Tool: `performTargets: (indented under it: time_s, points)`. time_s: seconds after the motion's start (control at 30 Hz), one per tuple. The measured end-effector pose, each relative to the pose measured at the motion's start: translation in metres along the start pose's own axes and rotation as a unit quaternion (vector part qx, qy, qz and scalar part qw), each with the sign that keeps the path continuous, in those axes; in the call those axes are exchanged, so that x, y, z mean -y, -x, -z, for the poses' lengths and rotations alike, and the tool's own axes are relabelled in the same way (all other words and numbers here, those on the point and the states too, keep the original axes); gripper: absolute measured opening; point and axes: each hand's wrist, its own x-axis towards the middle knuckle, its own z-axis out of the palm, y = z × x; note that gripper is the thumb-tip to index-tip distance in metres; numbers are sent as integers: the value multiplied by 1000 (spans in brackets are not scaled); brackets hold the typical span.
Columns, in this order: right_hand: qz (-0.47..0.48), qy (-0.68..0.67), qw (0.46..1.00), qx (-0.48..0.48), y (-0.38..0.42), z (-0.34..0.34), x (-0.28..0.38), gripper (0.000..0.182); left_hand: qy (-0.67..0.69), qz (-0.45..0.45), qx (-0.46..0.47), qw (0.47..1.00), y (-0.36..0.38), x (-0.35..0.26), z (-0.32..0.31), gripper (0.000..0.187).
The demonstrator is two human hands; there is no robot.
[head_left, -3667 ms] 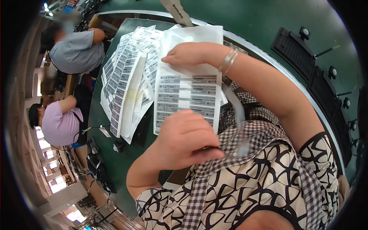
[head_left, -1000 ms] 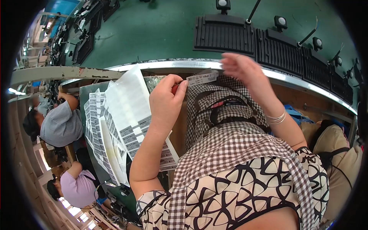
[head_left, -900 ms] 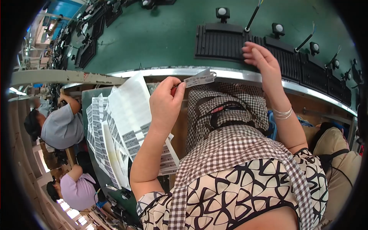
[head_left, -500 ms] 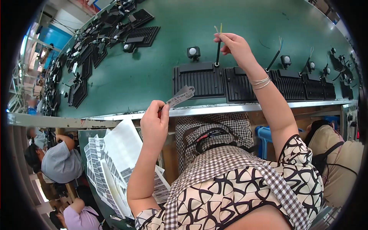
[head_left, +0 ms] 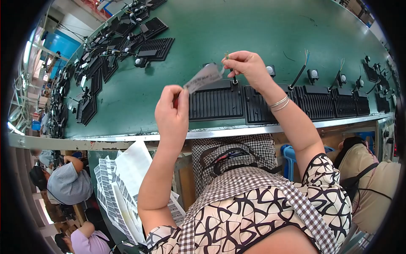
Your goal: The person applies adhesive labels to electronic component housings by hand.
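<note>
My left hand (head_left: pixel 172 106) pinches the near end of a translucent printed label (head_left: pixel 205 79). The label slants up to the right, and its looped far end overlaps the cable in this view. Pinched in my right hand (head_left: pixel 248 70), near the bared wire ends, is a short black cable (head_left: pixel 234 79). That cable rises from the back edge of a black finned floodlight (head_left: pixel 216 103), which lies flat at the table's front edge. The label partly covers the floodlight's motion sensor.
More floodlights (head_left: pixel 315 101) with upright cables and white-domed sensors line the table edge to the right. A pile of floodlights (head_left: pixel 156 48) lies on the green table (head_left: pixel 203 25) at the left. Printed label sheets (head_left: pixel 133 158) rest below the edge. People sit on both sides.
My left hand has moved up, bringing the label's looped end to the cable top. My right hand has come down and left, still on the cable.
</note>
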Motion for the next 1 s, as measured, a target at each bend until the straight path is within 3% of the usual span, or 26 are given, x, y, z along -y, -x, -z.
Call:
performTargets:
  time_s: [0.13,0.5,0.8,1.0]
  points:
    - [27,-22,998,-53,12,-9,3,23,18,7,6,1000,-27,-5,-21,13]
    - [31,-32,998,-49,11,3,-1,23,5,40,16,999,-43,-4,-45,19]
    - [0,-77,996,-35,11,8,-9,14,-54,39,58,996,-44,1,-52,19]
    - [-15,-144,989,-26,16,17,-20,24,-114,8,95,989,-44,-5,-62,17]
